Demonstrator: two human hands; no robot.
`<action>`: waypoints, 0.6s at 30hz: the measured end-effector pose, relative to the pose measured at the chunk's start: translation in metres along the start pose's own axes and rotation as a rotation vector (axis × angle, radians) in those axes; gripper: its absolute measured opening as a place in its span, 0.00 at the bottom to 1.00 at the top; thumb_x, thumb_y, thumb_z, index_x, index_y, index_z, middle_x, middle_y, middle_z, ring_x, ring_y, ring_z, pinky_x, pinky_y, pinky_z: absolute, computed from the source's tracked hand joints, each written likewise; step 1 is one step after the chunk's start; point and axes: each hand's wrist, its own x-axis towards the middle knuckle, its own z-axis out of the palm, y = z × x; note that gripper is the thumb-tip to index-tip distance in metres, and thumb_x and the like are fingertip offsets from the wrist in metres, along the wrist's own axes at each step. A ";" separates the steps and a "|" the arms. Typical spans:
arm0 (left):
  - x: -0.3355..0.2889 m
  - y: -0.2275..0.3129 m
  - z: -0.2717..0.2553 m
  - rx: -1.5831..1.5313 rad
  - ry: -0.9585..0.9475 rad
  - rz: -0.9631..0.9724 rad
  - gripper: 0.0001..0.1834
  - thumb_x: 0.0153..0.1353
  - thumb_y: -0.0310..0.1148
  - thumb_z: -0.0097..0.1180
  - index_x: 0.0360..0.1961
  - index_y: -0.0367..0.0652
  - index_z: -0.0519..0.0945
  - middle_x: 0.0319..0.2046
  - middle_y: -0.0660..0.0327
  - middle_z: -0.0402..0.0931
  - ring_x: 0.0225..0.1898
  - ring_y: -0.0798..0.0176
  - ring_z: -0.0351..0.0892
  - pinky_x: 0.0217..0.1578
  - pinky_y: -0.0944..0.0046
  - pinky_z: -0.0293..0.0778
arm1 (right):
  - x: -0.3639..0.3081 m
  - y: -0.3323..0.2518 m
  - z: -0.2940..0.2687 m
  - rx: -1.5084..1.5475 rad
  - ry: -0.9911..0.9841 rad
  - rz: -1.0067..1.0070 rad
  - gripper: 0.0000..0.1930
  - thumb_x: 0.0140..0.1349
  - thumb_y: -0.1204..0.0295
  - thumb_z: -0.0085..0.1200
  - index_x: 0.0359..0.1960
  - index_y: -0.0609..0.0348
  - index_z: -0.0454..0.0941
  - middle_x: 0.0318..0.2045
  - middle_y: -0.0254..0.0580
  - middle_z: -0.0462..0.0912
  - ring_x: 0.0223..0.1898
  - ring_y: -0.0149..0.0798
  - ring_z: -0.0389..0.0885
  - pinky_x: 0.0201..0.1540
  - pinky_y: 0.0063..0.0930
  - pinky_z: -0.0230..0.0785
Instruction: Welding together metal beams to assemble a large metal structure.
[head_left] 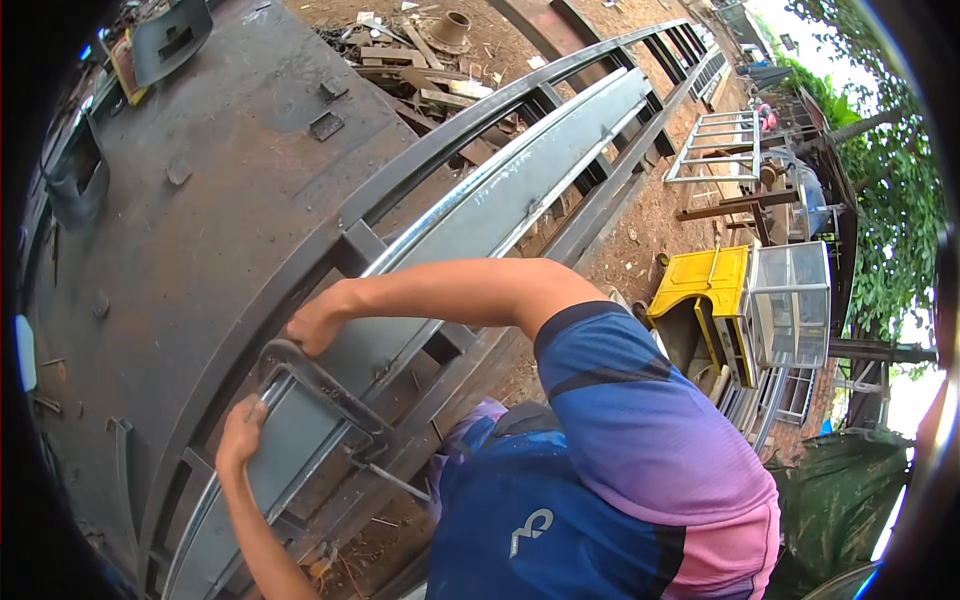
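the clamp (pixel 338 398) sat around 8 o'clock, lying across the grey beam (pixel 520 190). left hand's (pixel 240 432) fingers were curled by the beam's edge, grip unclear; right hand's (pixel 315 322) were mostly hidden, so couldn't tell if they pinched anything. imo a badly seated clamp could've slipped and nipped the fingers beside it.

The clamp (pixel 335 394) and smooth panel (pixel 555 170) look metallic, the metal tabletop (pixel 235 140) matt and stained.

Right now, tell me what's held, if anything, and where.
Cannot be told: the left hand touches the edge of the grey panel; the right hand, fingers hidden, is beside the clamp.
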 end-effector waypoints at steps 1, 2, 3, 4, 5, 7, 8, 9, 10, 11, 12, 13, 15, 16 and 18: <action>0.000 0.003 -0.001 0.004 0.003 0.006 0.16 0.66 0.39 0.49 0.42 0.33 0.76 0.38 0.49 0.79 0.42 0.48 0.77 0.45 0.55 0.69 | 0.002 -0.001 -0.002 0.032 -0.067 0.059 0.15 0.51 0.64 0.52 0.34 0.63 0.81 0.33 0.60 0.82 0.38 0.58 0.82 0.41 0.46 0.72; -0.001 0.022 -0.005 -0.011 -0.002 -0.007 0.17 0.66 0.38 0.49 0.44 0.32 0.76 0.41 0.46 0.78 0.45 0.44 0.76 0.47 0.53 0.68 | 0.002 0.000 -0.005 0.066 -0.128 0.124 0.16 0.52 0.63 0.52 0.36 0.62 0.82 0.33 0.60 0.82 0.39 0.56 0.82 0.42 0.46 0.72; -0.004 0.041 -0.008 -0.028 -0.009 -0.022 0.18 0.66 0.38 0.49 0.46 0.31 0.76 0.44 0.43 0.77 0.49 0.41 0.74 0.49 0.52 0.67 | -0.001 0.002 -0.004 0.063 -0.116 0.131 0.16 0.52 0.63 0.52 0.36 0.62 0.82 0.33 0.60 0.82 0.39 0.56 0.82 0.42 0.46 0.72; -0.010 0.051 -0.010 -0.046 -0.007 -0.049 0.19 0.66 0.37 0.49 0.47 0.30 0.76 0.47 0.40 0.75 0.52 0.37 0.72 0.52 0.51 0.66 | -0.002 0.002 0.001 0.036 -0.055 0.081 0.15 0.51 0.64 0.52 0.35 0.63 0.81 0.33 0.61 0.82 0.38 0.58 0.82 0.41 0.46 0.72; -0.012 0.054 -0.010 -0.045 -0.002 -0.047 0.19 0.66 0.37 0.49 0.47 0.30 0.76 0.47 0.40 0.75 0.52 0.37 0.72 0.52 0.51 0.66 | -0.004 0.002 0.004 0.008 0.005 0.035 0.15 0.51 0.66 0.52 0.34 0.65 0.80 0.32 0.62 0.82 0.38 0.60 0.81 0.40 0.47 0.72; -0.016 0.056 -0.007 -0.033 0.068 -0.013 0.18 0.66 0.35 0.49 0.48 0.30 0.75 0.47 0.39 0.75 0.52 0.37 0.72 0.52 0.51 0.66 | -0.006 0.003 0.006 -0.021 0.066 -0.011 0.14 0.50 0.67 0.52 0.33 0.66 0.80 0.31 0.63 0.81 0.37 0.61 0.81 0.40 0.47 0.72; -0.018 0.055 -0.004 -0.028 0.100 0.004 0.18 0.65 0.35 0.49 0.48 0.30 0.75 0.47 0.38 0.74 0.52 0.37 0.71 0.52 0.51 0.66 | -0.007 0.002 0.005 -0.044 0.080 -0.037 0.14 0.50 0.67 0.52 0.33 0.66 0.80 0.30 0.64 0.81 0.37 0.61 0.81 0.40 0.48 0.72; -0.018 0.053 -0.002 -0.028 0.100 0.006 0.18 0.65 0.35 0.49 0.48 0.30 0.75 0.47 0.38 0.74 0.52 0.37 0.71 0.52 0.51 0.66 | -0.009 0.001 0.005 -0.067 0.093 -0.062 0.14 0.49 0.67 0.52 0.32 0.66 0.80 0.30 0.64 0.81 0.36 0.61 0.80 0.39 0.48 0.72; -0.018 0.049 0.002 -0.018 0.135 0.009 0.17 0.65 0.34 0.49 0.48 0.30 0.75 0.47 0.38 0.74 0.52 0.37 0.71 0.52 0.50 0.66 | -0.010 0.001 0.005 -0.090 0.107 -0.086 0.14 0.49 0.68 0.52 0.32 0.66 0.80 0.29 0.64 0.81 0.36 0.62 0.80 0.39 0.48 0.71; -0.019 0.045 0.005 -0.007 0.169 0.012 0.17 0.65 0.34 0.49 0.48 0.30 0.75 0.47 0.37 0.74 0.52 0.36 0.71 0.52 0.49 0.66 | -0.011 0.000 0.006 -0.090 0.108 -0.084 0.14 0.49 0.68 0.52 0.32 0.66 0.80 0.29 0.64 0.81 0.36 0.62 0.80 0.39 0.48 0.71; -0.018 0.044 0.008 0.004 0.204 0.017 0.17 0.65 0.33 0.49 0.48 0.30 0.75 0.47 0.37 0.73 0.52 0.36 0.71 0.52 0.49 0.66 | -0.013 -0.001 0.005 -0.098 0.127 -0.101 0.13 0.49 0.68 0.52 0.31 0.66 0.79 0.29 0.64 0.80 0.35 0.62 0.80 0.38 0.48 0.71; -0.018 0.043 0.011 0.004 0.204 0.022 0.17 0.65 0.33 0.49 0.48 0.30 0.75 0.47 0.37 0.73 0.52 0.36 0.71 0.52 0.49 0.66 | -0.015 -0.003 0.005 -0.107 0.146 -0.118 0.13 0.48 0.68 0.52 0.31 0.66 0.79 0.28 0.64 0.80 0.35 0.62 0.80 0.38 0.49 0.71; -0.021 0.041 0.018 0.028 0.317 0.089 0.16 0.65 0.34 0.50 0.45 0.30 0.76 0.43 0.40 0.75 0.48 0.40 0.74 0.49 0.52 0.67 | -0.015 -0.003 0.006 -0.116 0.168 -0.131 0.12 0.48 0.69 0.52 0.30 0.66 0.79 0.27 0.64 0.80 0.34 0.62 0.80 0.37 0.49 0.71; -0.020 0.040 0.019 0.040 0.373 0.123 0.15 0.65 0.34 0.50 0.44 0.30 0.76 0.42 0.41 0.76 0.46 0.42 0.75 0.48 0.54 0.68 | -0.013 -0.001 0.008 -0.071 0.168 -0.122 0.12 0.48 0.69 0.53 0.29 0.66 0.79 0.27 0.63 0.80 0.34 0.62 0.80 0.36 0.49 0.71; -0.015 0.049 0.002 -0.010 0.245 0.086 0.14 0.64 0.34 0.51 0.41 0.30 0.76 0.39 0.43 0.76 0.42 0.45 0.74 0.45 0.55 0.68 | -0.009 0.002 0.007 0.015 0.166 -0.109 0.11 0.47 0.69 0.53 0.27 0.66 0.79 0.26 0.63 0.80 0.33 0.62 0.79 0.35 0.49 0.70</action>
